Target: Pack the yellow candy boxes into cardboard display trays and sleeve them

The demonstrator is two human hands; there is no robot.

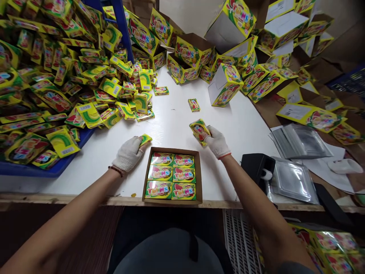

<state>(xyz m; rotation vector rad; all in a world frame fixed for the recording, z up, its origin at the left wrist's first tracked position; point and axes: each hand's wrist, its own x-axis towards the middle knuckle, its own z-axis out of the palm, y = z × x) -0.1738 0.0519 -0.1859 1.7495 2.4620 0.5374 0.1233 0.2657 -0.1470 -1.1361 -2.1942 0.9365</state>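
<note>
Both my hands wear white knit gloves. My left hand (128, 153) is closed on a small yellow-green box (145, 139), left of an open brown carton (199, 177). Inside that carton lie several small boxes printed TWINS (160, 173), in two columns with their faces up. To the carton's upper right, my right hand (217, 141) grips small fruit-printed boxes (199, 129); they look like two, overlapping, though the fingers hide part of them. A single small box (194, 105) lies flat on the white table (176, 125) just beyond my right hand.
A blue crate (68, 161) heaped with small boxes stands at left, with more spilled beside it. Larger TWINS display cartons (186, 53) crowd the back and right. Stacked clear plastic sleeves (299, 140) and a black tape dispenser-like object (256, 167) sit at right.
</note>
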